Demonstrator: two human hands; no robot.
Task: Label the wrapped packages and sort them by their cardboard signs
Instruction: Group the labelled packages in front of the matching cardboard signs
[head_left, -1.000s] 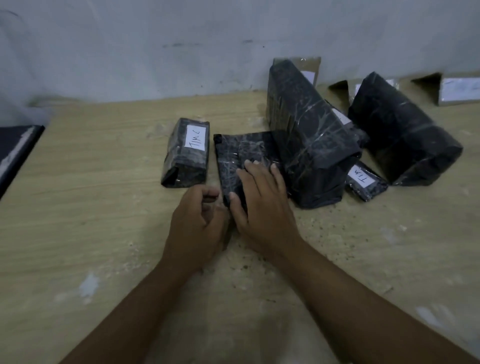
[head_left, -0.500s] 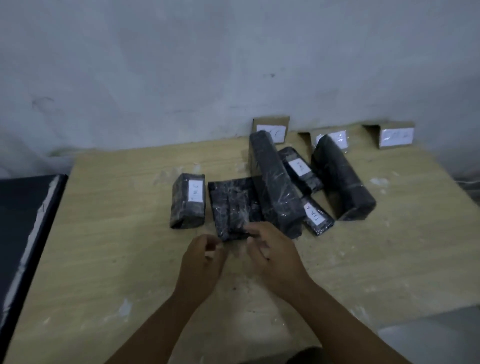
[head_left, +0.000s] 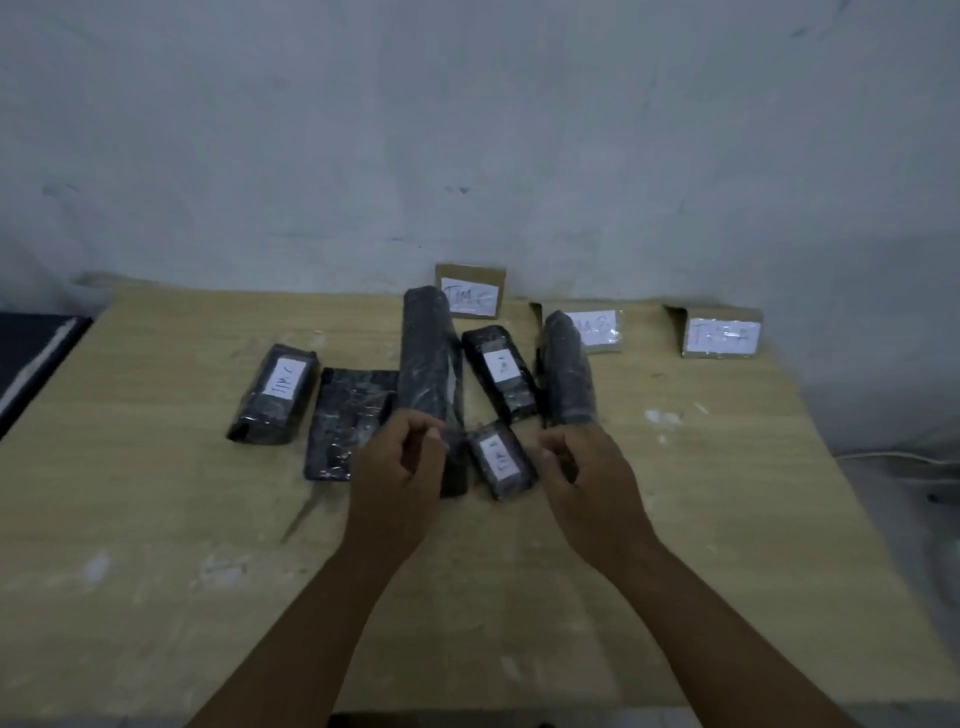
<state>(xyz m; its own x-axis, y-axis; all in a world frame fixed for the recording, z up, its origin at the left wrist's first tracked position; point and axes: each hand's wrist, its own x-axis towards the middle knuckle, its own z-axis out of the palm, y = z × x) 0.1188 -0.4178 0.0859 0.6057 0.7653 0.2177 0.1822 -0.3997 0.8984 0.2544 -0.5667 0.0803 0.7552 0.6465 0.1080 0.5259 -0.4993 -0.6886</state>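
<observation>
Hovering both hands above the bench (head_left: 156, 519), you have nothing clearly gripped: the left hand (head_left: 397, 483) has its fingers (head_left: 415, 431) curled loosely inward, the right hand (head_left: 592, 483) likewise half-curled, and whether either pinches a small sticker I cannot tell.

Take the small labelled package (head_left: 501, 460) as your landmark; it lies between your hands. To its left lies the flat unlabelled package (head_left: 345, 421), and that one looks like the next to be labelled. Press the sticker onto its broad top face, smoothing outward so the glossy wrap does not wrinkle beneath it.

The tall package (head_left: 428, 364) lies just behind the landmark and shows no label either, nor does the dark package (head_left: 569, 374) behind and right of it. Another labelled package (head_left: 501, 371) lies between those two, and a third (head_left: 275, 395) sits far left.

The cardboard signs (head_left: 470, 291) stand beyond the landmark, against the wall; their writing is blurred, so read each sign closely before you sort.
</observation>
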